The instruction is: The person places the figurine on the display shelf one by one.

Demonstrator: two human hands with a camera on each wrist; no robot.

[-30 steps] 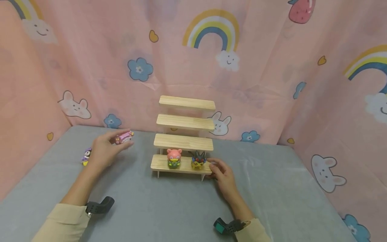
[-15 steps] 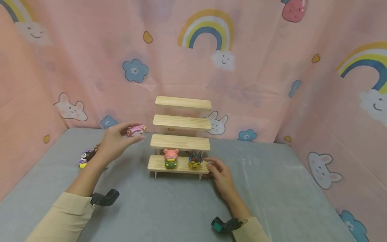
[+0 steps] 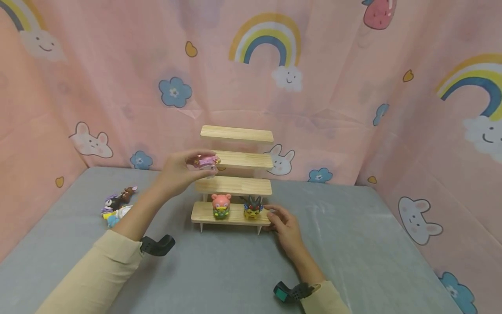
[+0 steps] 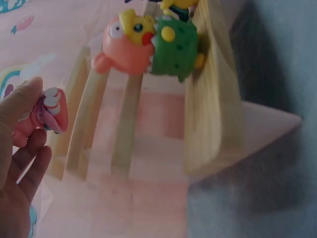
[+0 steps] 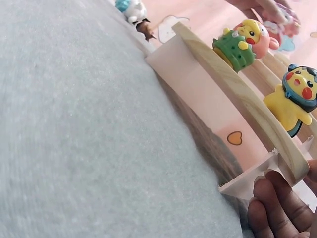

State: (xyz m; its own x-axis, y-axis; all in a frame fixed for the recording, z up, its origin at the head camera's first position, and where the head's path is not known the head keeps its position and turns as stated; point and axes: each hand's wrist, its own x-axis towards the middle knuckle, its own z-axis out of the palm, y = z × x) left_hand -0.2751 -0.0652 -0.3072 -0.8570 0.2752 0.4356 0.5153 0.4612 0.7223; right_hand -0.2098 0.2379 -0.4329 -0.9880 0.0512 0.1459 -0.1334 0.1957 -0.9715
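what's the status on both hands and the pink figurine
Left hand pinching pink figurine, aloft near wooden stand. Right hand gripping bottom shelf at its right end. Possible obstacle: two figurines standing on that shelf.

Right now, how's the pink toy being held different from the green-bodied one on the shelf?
The held toy is in the left grip; the green-bodied toy stands on the bottom shelf. The held toy shows pink and white; the green-bodied toy is green below a pink hood. Both have pink parts.

head view above, wrists closer, shelf (image 3: pixel 239 186) shared
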